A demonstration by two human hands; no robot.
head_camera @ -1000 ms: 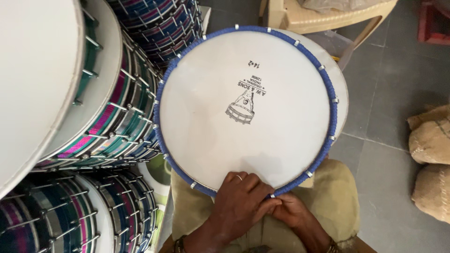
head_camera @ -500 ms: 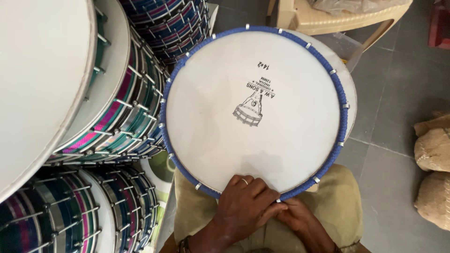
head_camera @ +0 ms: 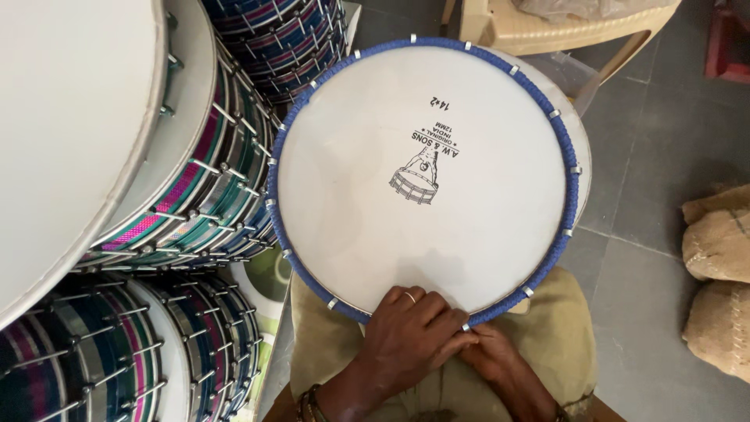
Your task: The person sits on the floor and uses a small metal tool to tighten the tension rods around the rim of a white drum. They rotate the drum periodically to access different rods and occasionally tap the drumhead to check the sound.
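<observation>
A round white drum head with a blue braided rim and small metal clips rests on my lap, a dark printed drum emblem at its middle. My left hand, a ring on one finger, lies over the near edge of the rim with its fingers curled on the skin. My right hand sits just beside it at the same edge, partly under the left fingers, pressing on the rim by a clip. What the right fingers pinch is hidden.
Stacked drums with striped teal, pink and blue shells and metal rods fill the left side. A beige plastic chair stands beyond the drum head. Burlap sacks lie on the grey tiled floor at right.
The drum head has shifted slightly in view. Both hands stay at the near rim with only small finger movement.
</observation>
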